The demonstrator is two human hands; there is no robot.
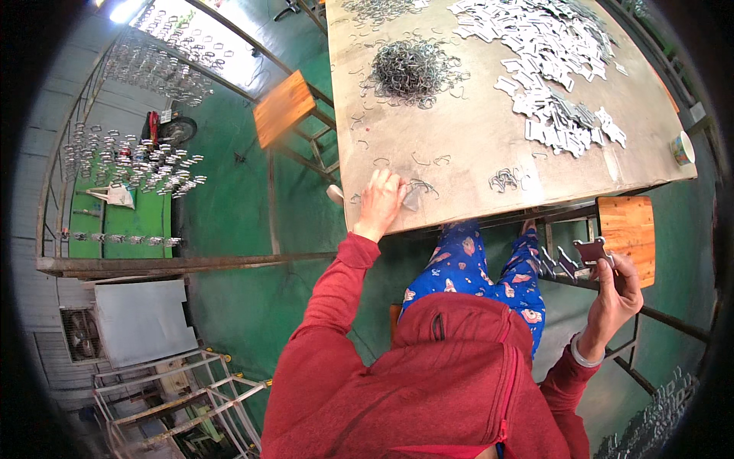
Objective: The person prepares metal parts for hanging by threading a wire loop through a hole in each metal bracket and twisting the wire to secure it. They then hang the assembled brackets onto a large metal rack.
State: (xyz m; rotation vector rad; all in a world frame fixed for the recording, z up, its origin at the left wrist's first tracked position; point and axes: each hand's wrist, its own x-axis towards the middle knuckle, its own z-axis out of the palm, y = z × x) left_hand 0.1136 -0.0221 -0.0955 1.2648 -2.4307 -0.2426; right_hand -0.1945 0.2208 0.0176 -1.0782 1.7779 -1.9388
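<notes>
My left hand (382, 200) rests at the table's near left edge, fingers bunched downward. What its fingertips close on, if anything, is hidden; a small greyish translucent piece (413, 199) and a few loose wire hooks (421, 186) lie right beside it. Off the table's near right side, my right hand (619, 294) pinches a flat shiny metal plate (590, 251) with notched ends, dark with reflection, between thumb and fingers. Two similar plates (567, 264) hang in a row to its left; how they are joined cannot be made out.
On the table (459, 153) lie a dark heap of wire hooks (405, 70), a smaller hook cluster (505, 180) and a wide pile of pale metal plates (550, 99). A paper cup (683, 148) stands at the right edge. Wooden stools (284, 109) and racks of hanging parts (138, 161) surround it.
</notes>
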